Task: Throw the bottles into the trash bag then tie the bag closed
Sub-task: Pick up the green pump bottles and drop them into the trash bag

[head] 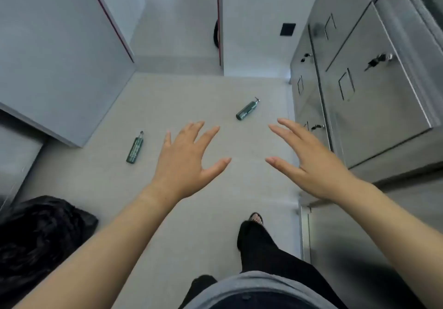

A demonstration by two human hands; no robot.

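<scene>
Two green pump bottles lie on their sides on the grey floor. One bottle (pixel 135 147) is to the left of my left hand (pixel 184 162). The other bottle (pixel 247 109) lies farther off, between my two hands and beyond them. A crumpled black trash bag (pixel 40 239) sits on the floor at the lower left, under my left forearm. My left hand and my right hand (pixel 309 162) are both stretched out above the floor, fingers spread, holding nothing.
Steel cabinets with keyed drawers (pixel 359 88) line the right side. A grey partition (pixel 60 57) stands at the left and a white wall panel (pixel 251 21) at the back. My leg and foot (pixel 256 232) are on the floor below my hands.
</scene>
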